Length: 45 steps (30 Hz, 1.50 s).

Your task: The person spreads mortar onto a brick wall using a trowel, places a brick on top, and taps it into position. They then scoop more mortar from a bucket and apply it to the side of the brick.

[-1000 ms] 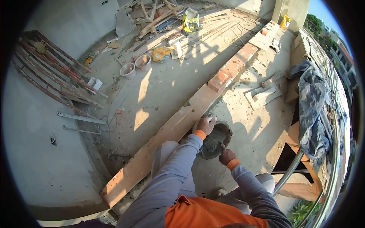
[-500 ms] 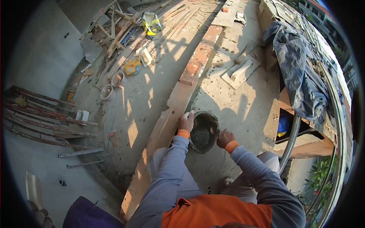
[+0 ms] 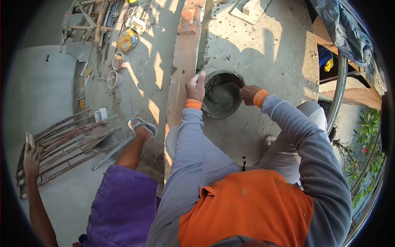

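Observation:
A round dark bucket (image 3: pixel 222 112) stands on the concrete between my knees, with wet grey mortar (image 3: pixel 224 95) swirled inside. My left hand (image 3: pixel 196 86) is closed on the bucket's left rim, thumb upward. At the opposite rim my right hand (image 3: pixel 249 95) is a fist, knuckles toward the mortar. What it grips is hidden by the fingers, though a thin dark shape seems to run from it into the bucket.
A plank (image 3: pixel 181 61) with a brick (image 3: pixel 189 21) runs along my left. Beyond it a co-worker in purple shorts (image 3: pixel 123 197) reaches a hand (image 3: pixel 31 160) to the wall. A float (image 3: pixel 250 9) lies ahead; a metal rail (image 3: pixel 339 90) curves at right.
My view has tilted down and turned, so the bucket appears higher. The co-worker's leg and arm have come into view at left. Both my hands stay at the bucket.

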Available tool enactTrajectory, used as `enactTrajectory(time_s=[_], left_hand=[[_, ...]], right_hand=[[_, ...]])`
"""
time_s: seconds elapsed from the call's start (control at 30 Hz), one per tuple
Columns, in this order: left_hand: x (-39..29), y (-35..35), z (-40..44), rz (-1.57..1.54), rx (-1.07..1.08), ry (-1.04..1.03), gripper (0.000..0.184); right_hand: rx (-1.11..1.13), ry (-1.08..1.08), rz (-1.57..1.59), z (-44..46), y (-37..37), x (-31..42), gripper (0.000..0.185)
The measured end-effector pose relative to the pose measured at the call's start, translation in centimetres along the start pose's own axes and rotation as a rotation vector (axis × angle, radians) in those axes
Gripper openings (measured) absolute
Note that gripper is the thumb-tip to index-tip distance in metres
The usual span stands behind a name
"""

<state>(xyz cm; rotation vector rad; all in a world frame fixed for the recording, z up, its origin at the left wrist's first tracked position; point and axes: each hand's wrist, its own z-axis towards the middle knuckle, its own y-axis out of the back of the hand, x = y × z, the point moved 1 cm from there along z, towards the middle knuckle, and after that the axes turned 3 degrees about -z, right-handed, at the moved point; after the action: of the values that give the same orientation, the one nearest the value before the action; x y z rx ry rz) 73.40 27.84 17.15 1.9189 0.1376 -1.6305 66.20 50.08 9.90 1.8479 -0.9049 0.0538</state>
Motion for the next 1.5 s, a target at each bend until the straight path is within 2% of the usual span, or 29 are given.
enactTrajectory(time_s=[0.07, 0.13, 0.2, 0.23, 0.33, 0.5, 0.6, 0.67, 0.7, 0.77, 0.8, 0.87, 1.03, 1.1, 1.13, 1.17, 1.23, 1.3, 1.4, 1.5], left_hand=[[0.5, 0.1, 0.1, -0.025, -0.023, 0.025, 0.043], [0.2, -0.4, 0.5, -0.094, -0.124, -0.117, 0.043], [0.3, 0.0, 0.6, -0.082, -0.106, -0.086, 0.043], [0.2, 0.1, 0.6, -0.069, -0.083, -0.055, 0.043], [0.1, 0.1, 0.8, -0.074, -0.098, -0.028, 0.043], [1.1, 0.8, 1.7, -0.06, -0.115, -0.032, 0.043], [1.1, 0.9, 1.4, -0.042, -0.123, 0.026, 0.046], [0.4, 0.7, 1.3, -0.046, -0.15, 0.005, 0.046], [0.6, 0.7, 1.2, -0.05, -0.158, 0.017, 0.046], [0.9, 0.7, 1.4, -0.093, -0.143, -0.036, 0.041], [0.8, 0.7, 1.4, -0.081, -0.134, -0.028, 0.041], [1.3, 0.4, 1.4, -0.091, -0.135, -0.039, 0.042], [0.8, -0.4, 0.7, -0.071, -0.148, -0.056, 0.045], [0.0, -0.9, 0.3, -0.043, -0.146, -0.033, 0.045], [-0.1, -1.5, 0.2, -0.048, -0.147, -0.048, 0.044], [-0.2, -2.2, 0.0, -0.048, -0.146, -0.046, 0.044], [0.0, -3.2, -0.6, -0.041, -0.147, -0.142, 0.045], [0.5, -2.9, -1.1, -0.029, -0.14, -0.117, 0.043], [-0.1, -2.1, -1.4, -0.085, -0.141, -0.099, 0.041], [0.0, -0.8, -1.3, -0.101, -0.061, -0.079, 0.041]], right_hand=[[0.116, 0.003, 0.105, 0.7, -0.8, -0.9, 0.021], [0.138, -0.03, 0.159, 0.5, -0.3, -0.8, 0.021], [0.202, -0.106, 0.286, -0.4, -0.9, -0.2, 0.022], [0.203, -0.104, 0.282, -0.9, -1.1, 0.1, 0.022], [0.17, -0.062, 0.705, -2.0, -1.8, 1.3, 0.019], [0.196, -0.113, 0.826, -3.2, -0.8, 1.8, 0.017], [0.218, -0.095, 0.816, -3.1, -1.7, 0.4, 0.019], [-0.2, 0.219, 0.454, -2.1, -3.7, -1.4, 0.023], [-0.186, 0.222, 0.451, -2.6, -2.9, -1.4, 0.023], [-0.224, 0.064, -0.014, -4.4, 0.5, -1.3, 0.03], [-0.217, 0.068, -0.02, -4.0, 0.3, -2.0, 0.03], [-0.36, 0.119, -0.23, -3.3, -0.4, -3.5, 0.035], [-0.396, -0.069, -0.148, -4.7, 4.2, -1.1, 0.034], [-0.388, -0.254, -0.226, -4.2, 4.2, 0.4, 0.026], [-0.458, -0.218, -0.254, -3.8, 3.6, 1.3, 0.018], [-0.456, -0.22, -0.254, -3.0, 2.5, 1.3, 0.018], [-0.295, -0.202, -0.211, -1.4, 0.1, 1.7, 0.015], [-0.296, -0.178, -0.187, -1.3, -0.3, 1.6, 0.016], [0.005, -0.151, -0.043, -1.2, 0.8, 0.4, 0.016], [0.046, -0.18, 0.104, -0.4, -0.9, -0.1, 0.02]])
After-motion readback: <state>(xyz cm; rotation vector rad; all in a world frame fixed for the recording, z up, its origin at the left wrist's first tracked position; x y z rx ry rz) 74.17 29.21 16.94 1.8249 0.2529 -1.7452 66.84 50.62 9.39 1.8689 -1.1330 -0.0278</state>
